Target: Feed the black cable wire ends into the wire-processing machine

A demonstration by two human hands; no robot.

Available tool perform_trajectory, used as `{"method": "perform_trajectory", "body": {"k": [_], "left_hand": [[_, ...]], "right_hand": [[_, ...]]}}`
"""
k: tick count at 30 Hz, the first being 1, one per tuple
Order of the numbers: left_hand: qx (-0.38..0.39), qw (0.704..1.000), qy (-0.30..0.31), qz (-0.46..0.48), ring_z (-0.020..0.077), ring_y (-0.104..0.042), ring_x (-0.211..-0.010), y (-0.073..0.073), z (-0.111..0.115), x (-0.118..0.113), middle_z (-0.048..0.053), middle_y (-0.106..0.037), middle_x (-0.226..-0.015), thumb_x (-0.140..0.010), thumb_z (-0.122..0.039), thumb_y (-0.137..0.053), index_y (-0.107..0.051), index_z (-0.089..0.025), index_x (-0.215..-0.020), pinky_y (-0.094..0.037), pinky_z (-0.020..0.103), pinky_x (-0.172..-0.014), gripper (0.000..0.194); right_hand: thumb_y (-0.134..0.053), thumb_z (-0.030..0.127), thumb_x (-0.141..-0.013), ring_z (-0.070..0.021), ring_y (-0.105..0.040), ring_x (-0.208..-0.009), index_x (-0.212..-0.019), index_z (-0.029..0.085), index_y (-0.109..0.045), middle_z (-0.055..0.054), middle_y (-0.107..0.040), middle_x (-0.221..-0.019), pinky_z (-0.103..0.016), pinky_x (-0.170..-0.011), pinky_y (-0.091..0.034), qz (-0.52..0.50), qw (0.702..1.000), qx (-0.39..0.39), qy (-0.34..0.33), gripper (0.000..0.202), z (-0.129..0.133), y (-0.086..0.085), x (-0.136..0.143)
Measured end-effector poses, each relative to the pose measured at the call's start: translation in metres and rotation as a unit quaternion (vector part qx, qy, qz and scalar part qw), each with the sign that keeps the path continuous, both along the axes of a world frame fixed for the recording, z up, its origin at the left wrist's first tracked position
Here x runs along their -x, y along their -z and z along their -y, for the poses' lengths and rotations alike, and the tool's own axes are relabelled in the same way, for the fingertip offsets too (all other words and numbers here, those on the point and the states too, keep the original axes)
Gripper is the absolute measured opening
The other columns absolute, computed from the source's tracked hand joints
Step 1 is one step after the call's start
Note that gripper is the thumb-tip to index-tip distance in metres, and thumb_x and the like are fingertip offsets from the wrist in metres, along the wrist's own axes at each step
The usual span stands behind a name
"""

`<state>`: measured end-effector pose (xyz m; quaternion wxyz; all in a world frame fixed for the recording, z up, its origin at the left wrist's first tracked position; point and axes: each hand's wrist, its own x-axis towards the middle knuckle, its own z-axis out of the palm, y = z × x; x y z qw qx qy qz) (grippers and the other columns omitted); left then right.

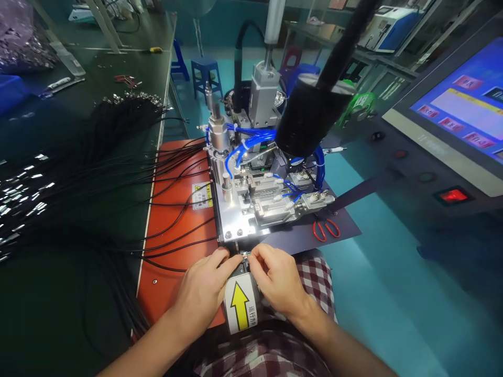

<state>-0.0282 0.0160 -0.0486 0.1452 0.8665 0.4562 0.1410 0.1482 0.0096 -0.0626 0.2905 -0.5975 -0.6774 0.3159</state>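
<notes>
My left hand [206,280] and my right hand [277,277] meet at the front edge of a metal machine [239,217]. Their fingertips are pinched close together over a small shiny piece [245,255] at the end of a narrow track. The piece is too small to make out, and the fingers partly cover it. Just below the hands is a white label [240,303] with a yellow arrow. Black cables [176,243] run from the machine's left side across an orange-red plate [168,220].
Bundled black cables [121,120] with metal ends lie on the dark table [102,68] at left. Red-handled scissors [326,230] rest right of the machine. A black cylinder [302,115] hangs above it. A control panel with a screen [463,104] stands at right.
</notes>
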Motion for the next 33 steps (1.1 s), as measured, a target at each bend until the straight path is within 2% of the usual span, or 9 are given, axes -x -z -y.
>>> {"method": "perform_trajectory", "body": {"k": [3, 6, 8, 14, 17, 21, 24, 30, 33], "left_hand": [[-0.001, 1.000, 0.003, 0.009, 0.0195, -0.061, -0.068, 0.001, 0.000, 0.000, 0.007, -0.062, -0.087, -0.086, -0.012, -0.040, -0.063, -0.018, -0.108, -0.051, 0.031, -0.059, 0.032], [0.008, 1.000, 0.001, 0.028, 0.0182, -0.060, -0.071, 0.002, 0.000, 0.000, 0.007, -0.062, -0.088, -0.086, -0.011, -0.040, -0.063, -0.017, -0.105, -0.051, 0.029, -0.062, 0.029], [0.010, 0.999, -0.005, 0.033, 0.0174, -0.059, -0.071, 0.001, -0.001, 0.000, 0.006, -0.062, -0.087, -0.086, -0.010, -0.040, -0.062, -0.016, -0.103, -0.050, 0.028, -0.064, 0.029], [-0.077, 0.993, -0.014, -0.089, 0.0242, -0.052, -0.081, -0.003, 0.006, -0.003, 0.009, -0.058, -0.090, -0.083, -0.009, -0.045, -0.062, -0.018, -0.108, -0.044, 0.037, -0.068, 0.032], [-0.048, 0.988, -0.002, -0.145, 0.0219, -0.051, -0.074, -0.002, 0.011, -0.004, 0.008, -0.057, -0.085, -0.083, -0.007, -0.046, -0.057, -0.015, -0.117, -0.044, 0.034, -0.063, 0.037], [-0.021, 0.993, 0.005, -0.117, 0.0213, -0.052, -0.075, 0.002, 0.010, -0.003, 0.008, -0.058, -0.086, -0.082, -0.003, -0.042, -0.056, -0.012, -0.117, -0.047, 0.035, -0.065, 0.039], [-0.015, 0.997, 0.012, -0.074, 0.0208, -0.052, -0.074, 0.003, 0.007, -0.001, 0.008, -0.058, -0.085, -0.082, -0.002, -0.039, -0.059, -0.012, -0.113, -0.048, 0.034, -0.065, 0.038], [-0.012, 0.999, 0.010, -0.038, 0.0199, -0.052, -0.074, 0.002, 0.005, 0.001, 0.008, -0.058, -0.084, -0.082, -0.003, -0.037, -0.060, -0.013, -0.110, -0.050, 0.032, -0.066, 0.038], [-0.007, 0.999, 0.008, -0.048, 0.0204, -0.053, -0.075, 0.002, 0.006, 0.001, 0.008, -0.058, -0.084, -0.082, -0.003, -0.037, -0.060, -0.014, -0.111, -0.049, 0.033, -0.066, 0.039]], "right_hand": [[-0.047, 0.026, -0.085, -0.0118, -0.037, -0.053, -0.063, 0.020, -0.044, 0.004, -0.042, -0.057, -0.025, -0.052, -0.028, -0.147, 0.984, 0.104, 0.016, 0.023, -0.006, 0.008, -0.001], [-0.052, 0.034, -0.081, -0.0091, -0.027, -0.045, -0.063, 0.020, -0.043, 0.007, -0.032, -0.051, -0.023, -0.043, -0.021, -0.323, 0.917, 0.231, 0.027, 0.025, -0.010, 0.020, -0.003], [-0.056, 0.040, -0.079, -0.0081, -0.025, -0.043, -0.065, 0.019, -0.045, 0.008, -0.032, -0.049, -0.022, -0.042, -0.019, -0.360, 0.895, 0.261, 0.028, 0.027, -0.010, 0.026, -0.005], [-0.045, 0.047, -0.088, -0.0106, -0.043, -0.047, -0.072, 0.019, -0.049, 0.004, -0.047, -0.058, -0.023, -0.047, -0.035, -0.341, 0.915, 0.213, 0.028, 0.032, -0.005, 0.033, -0.002], [-0.045, 0.043, -0.089, -0.0111, -0.041, -0.051, -0.068, 0.020, -0.046, 0.005, -0.042, -0.058, -0.023, -0.048, -0.035, -0.280, 0.947, 0.151, 0.047, 0.031, -0.004, 0.036, 0.004], [-0.045, 0.037, -0.090, -0.0119, -0.040, -0.056, -0.070, 0.019, -0.048, 0.004, -0.042, -0.061, -0.023, -0.055, -0.036, -0.228, 0.967, 0.094, 0.064, 0.027, -0.004, 0.036, 0.010], [-0.046, 0.036, -0.089, -0.0121, -0.040, -0.057, -0.071, 0.019, -0.048, 0.004, -0.043, -0.063, -0.024, -0.055, -0.035, -0.234, 0.966, 0.084, 0.069, 0.024, -0.004, 0.035, 0.011], [-0.047, 0.040, -0.086, -0.0103, -0.031, -0.048, -0.066, 0.020, -0.041, 0.006, -0.034, -0.055, -0.023, -0.044, -0.029, -0.362, 0.918, 0.151, 0.056, 0.029, -0.007, 0.038, 0.013], [-0.048, 0.039, -0.086, -0.0111, -0.034, -0.054, -0.067, 0.020, -0.043, 0.005, -0.036, -0.060, -0.023, -0.050, -0.032, -0.355, 0.925, 0.116, 0.062, 0.028, -0.006, 0.039, 0.014]]}}
